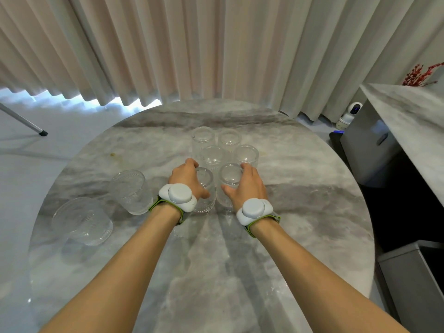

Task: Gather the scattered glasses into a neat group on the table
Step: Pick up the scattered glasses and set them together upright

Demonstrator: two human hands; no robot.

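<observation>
Several clear ribbed glasses stand upright on a round marble table (300,212). A tight cluster sits at the table's middle: two at the back (203,138) (229,139) and two in the middle row (212,156) (246,153). My left hand (186,176) wraps around the front left glass (205,195). The front right glass (228,179) is held by my right hand (248,186). These two glasses stand side by side, close to the cluster. Two wider glasses stand apart at the left, one near my left wrist (129,192) and one near the table's left edge (81,221).
Pleated curtains (192,44) hang behind the table. A marble counter (408,121) and dark cabinets stand at the right, with a small white camera (348,116) on the floor. A metal stand leg (26,122) reaches in from the left.
</observation>
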